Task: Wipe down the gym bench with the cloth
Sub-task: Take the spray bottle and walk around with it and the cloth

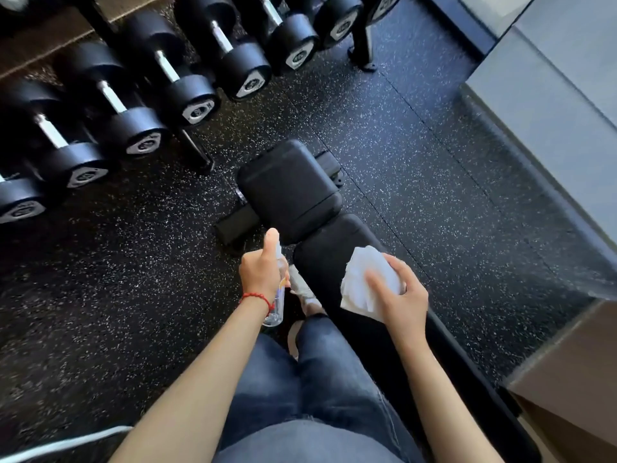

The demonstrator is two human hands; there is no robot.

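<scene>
1. So, your right hand (399,295) is wrapped around a bunched-up white cloth (365,282), thumb on top, fingers curled under it. It sits over the bench (320,248); can't tell if the cloth actually touches the pad.
2. Your left hand (262,270) grips a clear spray bottle (279,295) upright, fingers curled round it with the thumb stuck up at the top. There's a red bracelet (257,298) on that wrist.
3. That bench is black and padded, running from under your right arm out ahead of you, with the square seat pad (287,188) at the far end.
4. You're standing just left of it, jeans (300,369) right against the pad's edge.
5. Dumbbells (133,105) are lined up on a rack at upper left, well apart from the bench.
6. Floor (434,182) is dark speckled rubber.
</scene>
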